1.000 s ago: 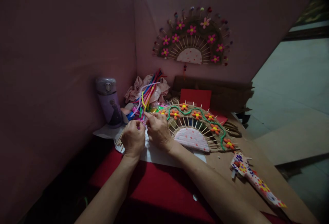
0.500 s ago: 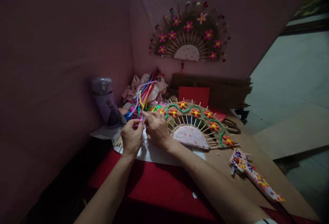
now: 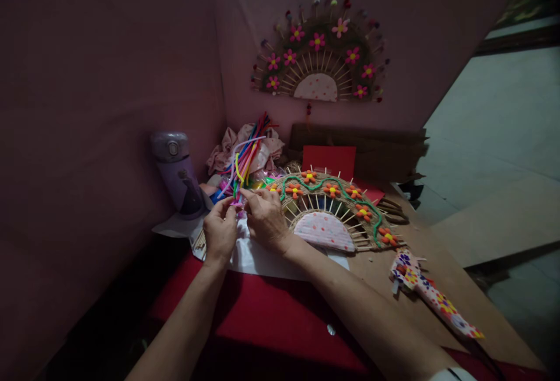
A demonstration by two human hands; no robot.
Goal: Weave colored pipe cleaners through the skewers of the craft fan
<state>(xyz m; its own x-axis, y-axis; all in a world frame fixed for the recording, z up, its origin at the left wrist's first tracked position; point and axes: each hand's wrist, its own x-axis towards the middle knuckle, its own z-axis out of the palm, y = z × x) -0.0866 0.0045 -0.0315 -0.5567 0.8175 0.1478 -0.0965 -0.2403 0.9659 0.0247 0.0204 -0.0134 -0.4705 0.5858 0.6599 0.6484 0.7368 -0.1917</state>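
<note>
Two bare hands meet above a white sheet [image 3: 256, 261], left of the fan-shaped frame [image 3: 319, 186]. The left hand [image 3: 220, 232] pinches a small pink piece [image 3: 238, 205] between thumb and fingertips; the right hand [image 3: 268, 222] curls close against it, though whether its fingertips are closed on anything cannot be told. So small and seemingly pliable a piece probably calls for light, even fingertip pressure, with the wrists low and steady; squeezing hard could crush or kink it.

Just behind, slender, soft-looking stems [image 3: 250, 156] fan out in a bright bundle. The frame's coarse, twine-like band arches over straight pale sticks, carrying rounded orange flowers [image 3: 363, 213] and a wavy green strand [image 3: 377, 230] around a ribbed, spotted half-disc [image 3: 324, 232].
</note>
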